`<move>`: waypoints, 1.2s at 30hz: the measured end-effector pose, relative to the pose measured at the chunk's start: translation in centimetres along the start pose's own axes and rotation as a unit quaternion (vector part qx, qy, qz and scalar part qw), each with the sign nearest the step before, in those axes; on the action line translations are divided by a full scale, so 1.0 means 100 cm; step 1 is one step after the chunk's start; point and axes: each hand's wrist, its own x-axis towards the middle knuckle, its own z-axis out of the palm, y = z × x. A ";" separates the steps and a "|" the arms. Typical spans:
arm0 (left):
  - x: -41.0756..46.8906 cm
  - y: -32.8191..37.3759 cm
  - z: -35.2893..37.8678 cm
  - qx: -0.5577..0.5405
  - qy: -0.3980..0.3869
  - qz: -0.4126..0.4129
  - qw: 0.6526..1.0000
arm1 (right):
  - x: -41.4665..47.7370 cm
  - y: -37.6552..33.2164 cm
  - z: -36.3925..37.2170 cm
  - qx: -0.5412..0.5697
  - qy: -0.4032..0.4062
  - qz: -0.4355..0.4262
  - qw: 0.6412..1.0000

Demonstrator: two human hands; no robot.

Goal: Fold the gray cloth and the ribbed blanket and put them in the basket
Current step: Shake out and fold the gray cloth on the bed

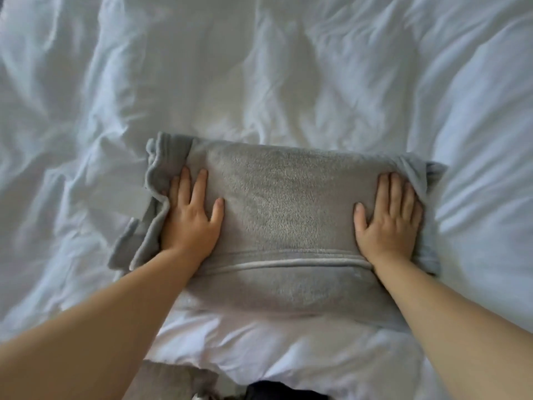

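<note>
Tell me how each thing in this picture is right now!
gray cloth: folded, lying flat on the bed cover.
left hand: fingers straight, pressing the cloth's left end.
right hand: fingers straight, pressing the cloth's right end.
bed cover: white, wrinkled, under the cloth.
</note>
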 end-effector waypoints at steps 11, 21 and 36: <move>-0.100 -0.002 -0.096 0.130 -0.217 -0.241 0.937 | -0.025 0.046 -0.091 0.317 -0.119 0.467 0.817; -0.123 0.066 -0.095 0.093 -0.230 -0.162 0.955 | -0.020 0.047 -0.118 0.487 -0.355 0.454 0.657; -0.064 -0.020 -0.119 0.086 -0.322 -0.136 0.933 | -0.047 -0.017 -0.155 0.515 -0.271 0.495 0.645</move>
